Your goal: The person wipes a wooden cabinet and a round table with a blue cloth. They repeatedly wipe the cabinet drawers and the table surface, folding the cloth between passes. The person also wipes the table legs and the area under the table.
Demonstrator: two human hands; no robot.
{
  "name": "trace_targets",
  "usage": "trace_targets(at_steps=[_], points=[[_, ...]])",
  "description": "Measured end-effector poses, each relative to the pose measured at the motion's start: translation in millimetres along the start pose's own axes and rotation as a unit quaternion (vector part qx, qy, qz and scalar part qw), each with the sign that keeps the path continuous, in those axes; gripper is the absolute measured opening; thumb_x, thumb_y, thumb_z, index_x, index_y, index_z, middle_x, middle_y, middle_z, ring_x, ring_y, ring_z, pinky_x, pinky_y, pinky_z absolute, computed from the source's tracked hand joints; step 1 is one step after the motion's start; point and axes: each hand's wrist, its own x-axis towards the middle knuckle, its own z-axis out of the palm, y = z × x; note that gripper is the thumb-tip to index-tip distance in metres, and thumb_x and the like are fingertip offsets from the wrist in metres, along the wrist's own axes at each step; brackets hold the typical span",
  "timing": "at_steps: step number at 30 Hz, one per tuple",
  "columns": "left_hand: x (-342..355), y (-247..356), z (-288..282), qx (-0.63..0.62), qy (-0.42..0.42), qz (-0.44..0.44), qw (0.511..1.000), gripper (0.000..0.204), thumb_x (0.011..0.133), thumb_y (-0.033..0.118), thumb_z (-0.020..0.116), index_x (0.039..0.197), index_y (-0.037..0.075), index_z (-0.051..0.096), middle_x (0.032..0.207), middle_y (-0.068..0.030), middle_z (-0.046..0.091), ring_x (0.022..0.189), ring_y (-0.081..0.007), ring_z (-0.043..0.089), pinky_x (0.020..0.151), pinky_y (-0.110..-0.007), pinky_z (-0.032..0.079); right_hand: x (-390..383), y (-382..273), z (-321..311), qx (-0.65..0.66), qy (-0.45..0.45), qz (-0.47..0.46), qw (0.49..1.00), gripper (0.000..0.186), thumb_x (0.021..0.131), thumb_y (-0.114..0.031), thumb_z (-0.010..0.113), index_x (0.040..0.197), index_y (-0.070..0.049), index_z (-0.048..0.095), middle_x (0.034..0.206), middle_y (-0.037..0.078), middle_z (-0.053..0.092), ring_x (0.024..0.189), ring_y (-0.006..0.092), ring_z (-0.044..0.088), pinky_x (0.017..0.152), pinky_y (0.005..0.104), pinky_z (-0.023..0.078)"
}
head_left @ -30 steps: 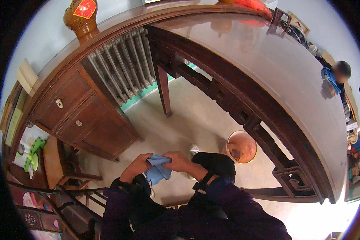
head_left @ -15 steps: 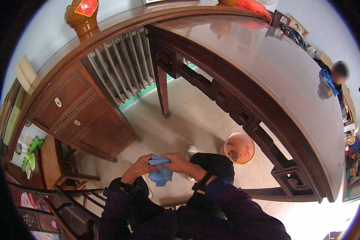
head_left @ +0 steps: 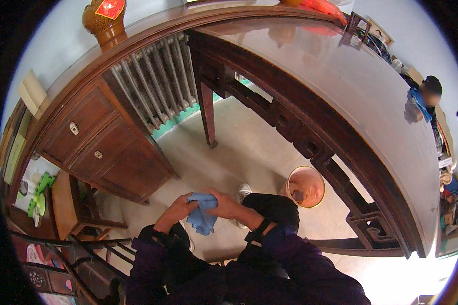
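Observation:
A bunched blue cloth (head_left: 202, 219) hangs between my two hands, above my knees and over the floor. My left hand (head_left: 181, 210) grips its left edge, the fingers closed at the upper corner. From the other side my right hand (head_left: 225, 204) holds the cloth, its fingertips partly hidden behind the fabric. The lower part of the cloth dangles loose in folds.
A glossy dark wooden table (head_left: 361, 86) with a carved apron spans the right. Under its edge stands a pink bin (head_left: 313, 189). A wooden cabinet (head_left: 99, 137) and a stool (head_left: 68, 208) are at left. Another person with a blue cloth (head_left: 417, 101) is at far right.
My hands have shifted on the cloth, and it now hangs wider and slightly higher between them. The person at far right has moved their head a little.

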Motion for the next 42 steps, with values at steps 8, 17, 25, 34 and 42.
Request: trace_targets(at_steps=[8, 17, 25, 34, 42], points=[[-2, 8, 8, -0.024, 0.039, 0.045, 0.998, 0.06, 0.085, 0.002, 0.072, 0.14, 0.002, 0.049, 0.124, -0.0092, 0.062, 0.107, -0.0181, 0.06, 0.096, -0.035, 0.05, 0, -3, -8, -0.058, -0.053, -0.021, 0.997, 0.051, 0.08, -0.015, 0.071, 0.129, -0.006, 0.058, 0.109, 0.021, 0.068, 0.099, 0.0363, 0.067, 0.088, 0.0436, 0.053], [3, -3, 15, 0.051, 0.021, 0.079, 0.995, 0.042, 0.085, 0.002, 0.07, 0.126, 0.001, 0.062, 0.109, -0.0109, 0.068, 0.101, -0.0191, 0.064, 0.091, -0.036, 0.052, 3, 11, 3, -0.124, -0.021, -0.028, 0.992, 0.053, 0.08, -0.022, 0.074, 0.127, -0.005, 0.058, 0.11, 0.024, 0.067, 0.102, 0.0408, 0.066, 0.088, 0.0454, 0.053], [-4, 9, 3, 0.038, 0.044, 0.055, 0.997, 0.031, 0.079, -0.003, 0.064, 0.11, 0.0, 0.068, 0.095, -0.0067, 0.069, 0.087, -0.0156, 0.063, 0.079, -0.031, 0.052, 5, 7, 0, 0.051, -0.015, 0.01, 0.999, 0.066, 0.079, -0.024, 0.08, 0.137, -0.005, 0.053, 0.111, 0.019, 0.069, 0.101, 0.0277, 0.068, 0.09, 0.039, 0.053], [-6, 8, -7, -0.038, 0.042, 0.03, 0.998, 0.037, 0.079, -0.002, 0.064, 0.116, 0.0, 0.065, 0.102, -0.0048, 0.068, 0.092, -0.0169, 0.063, 0.085, -0.032, 0.052, 0, -1, -3, -0.022, -0.097, 0.057, 0.993, 0.042, 0.082, -0.032, 0.076, 0.114, -0.004, 0.07, 0.098, 0.014, 0.074, 0.089, 0.0244, 0.07, 0.085, 0.0376, 0.054], [-10, 22, 7, 0.008, 0.019, 0.037, 0.999, 0.037, 0.081, 0.007, 0.075, 0.116, 0.0, 0.065, 0.105, -0.0077, 0.068, 0.098, -0.0184, 0.063, 0.09, -0.033, 0.051, 1, 1, -3, -0.072, -0.115, 0.056, 0.989, 0.042, 0.079, -0.034, 0.076, 0.108, -0.005, 0.07, 0.098, 0.021, 0.073, 0.091, 0.0341, 0.072, 0.083, 0.043, 0.055]])
